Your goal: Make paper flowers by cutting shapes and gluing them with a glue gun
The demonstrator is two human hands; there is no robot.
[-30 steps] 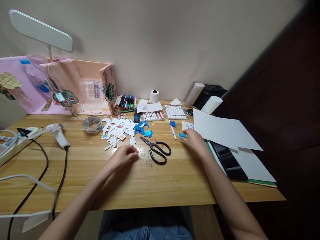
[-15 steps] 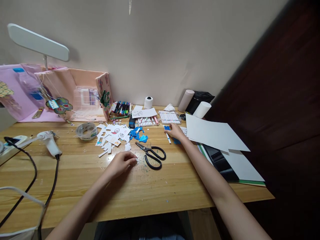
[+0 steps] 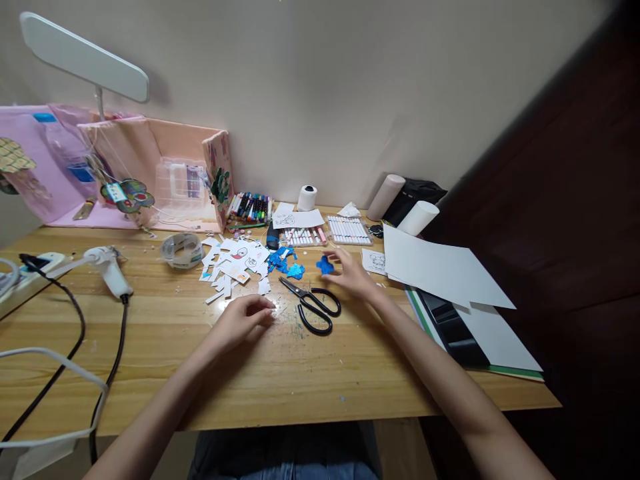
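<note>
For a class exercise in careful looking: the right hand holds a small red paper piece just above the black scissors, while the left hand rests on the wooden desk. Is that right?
Not quite. The head view shows that the paper piece at the right hand is blue, not red. The rest stands: it is just above the black scissors, and the left hand rests on the wooden desk.

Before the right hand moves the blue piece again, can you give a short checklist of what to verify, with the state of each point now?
1. Right hand has the blue paper piece at its fingertips: ok, though how firm the grip is, cannot tell.
2. Left hand rests on the table, away from the blades: ok.
3. Scissors lie flat between the two hands, held by no one: ok.
4. Blades fully shut: cannot tell.
5. Glue gun lies far left, apart from both hands: ok.
6. Paper scraps lie scattered just behind the left hand: not ok.
</note>
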